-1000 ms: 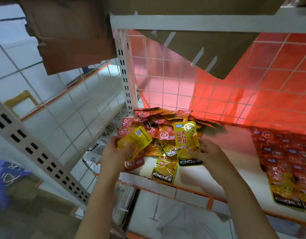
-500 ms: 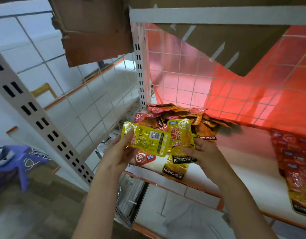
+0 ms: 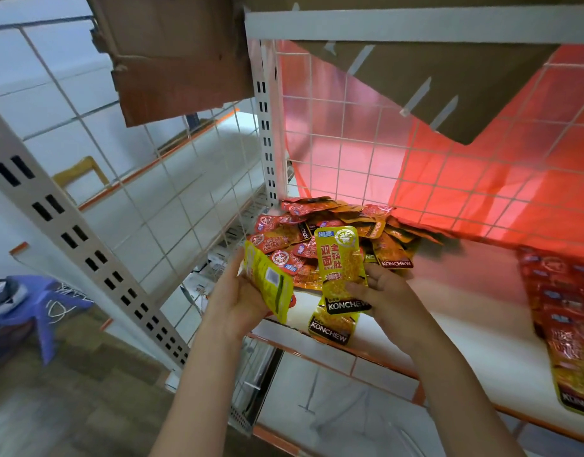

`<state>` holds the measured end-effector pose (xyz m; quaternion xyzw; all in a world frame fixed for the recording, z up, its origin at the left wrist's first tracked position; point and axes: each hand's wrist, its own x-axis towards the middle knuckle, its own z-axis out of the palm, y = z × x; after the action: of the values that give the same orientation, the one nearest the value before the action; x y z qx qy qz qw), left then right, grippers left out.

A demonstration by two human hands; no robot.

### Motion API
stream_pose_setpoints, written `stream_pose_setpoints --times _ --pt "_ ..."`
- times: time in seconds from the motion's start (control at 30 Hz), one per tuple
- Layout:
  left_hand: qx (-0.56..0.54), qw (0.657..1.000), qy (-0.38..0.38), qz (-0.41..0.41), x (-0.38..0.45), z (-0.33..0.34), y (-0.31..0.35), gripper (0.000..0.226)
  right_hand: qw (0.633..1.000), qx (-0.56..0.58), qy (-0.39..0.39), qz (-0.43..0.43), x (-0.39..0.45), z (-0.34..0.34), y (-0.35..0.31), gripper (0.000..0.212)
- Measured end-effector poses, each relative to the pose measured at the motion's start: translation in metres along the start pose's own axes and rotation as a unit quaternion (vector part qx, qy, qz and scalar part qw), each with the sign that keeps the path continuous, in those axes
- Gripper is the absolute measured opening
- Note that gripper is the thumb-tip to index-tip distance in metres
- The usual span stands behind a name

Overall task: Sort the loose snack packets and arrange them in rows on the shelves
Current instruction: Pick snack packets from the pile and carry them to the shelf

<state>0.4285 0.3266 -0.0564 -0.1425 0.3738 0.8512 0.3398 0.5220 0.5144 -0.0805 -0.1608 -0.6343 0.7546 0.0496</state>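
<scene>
Gathering yellow packets from the pile

Left hand (image 3: 241, 301) grips one packet (image 3: 269, 282), right hand (image 3: 387, 300) pinches another (image 3: 341, 258); stack them face-aligned before laying a row on the shelf (image 3: 448, 324).

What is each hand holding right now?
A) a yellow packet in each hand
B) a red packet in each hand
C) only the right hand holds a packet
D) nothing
A: the left hand grips a yellow packet, and the right hand pinches another yellow packet.
</scene>
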Motion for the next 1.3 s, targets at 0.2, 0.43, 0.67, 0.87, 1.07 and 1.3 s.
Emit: stream_pose_setpoints --times 0.2,0.43,0.67,0.87,1.07,1.3 --pt "-0.022 1.000 -0.003 -0.003 0.000 0.003 0.001 0.031 1.000 -0.017 0.000 -0.003 -0.001 0.000 0.003 0.027" --pt "0.061 0.997 0.018 0.032 -0.005 0.011 0.002 0.045 0.997 -0.009 0.071 -0.036 -0.002 -0.012 0.000 0.027" --pt "0.201 0.978 0.002 0.058 -0.002 0.025 -0.022 0.032 0.998 -0.002 0.054 -0.031 -0.012 -0.038 -0.006 0.022" --pt "0.269 0.959 -0.007 0.085 0.008 0.032 -0.035 0.022 0.998 -0.038 0.045 0.007 -0.027 -0.059 -0.003 0.020" --pt "0.328 0.937 -0.053 0.107 0.012 0.044 -0.040 0.014 0.993 -0.048 0.109 0.016 -0.052 -0.061 0.002 0.011" --pt "0.396 0.905 -0.129 0.085 0.025 0.066 -0.078 0.012 0.971 0.007 0.240 -0.002 -0.113 -0.065 0.019 0.018"
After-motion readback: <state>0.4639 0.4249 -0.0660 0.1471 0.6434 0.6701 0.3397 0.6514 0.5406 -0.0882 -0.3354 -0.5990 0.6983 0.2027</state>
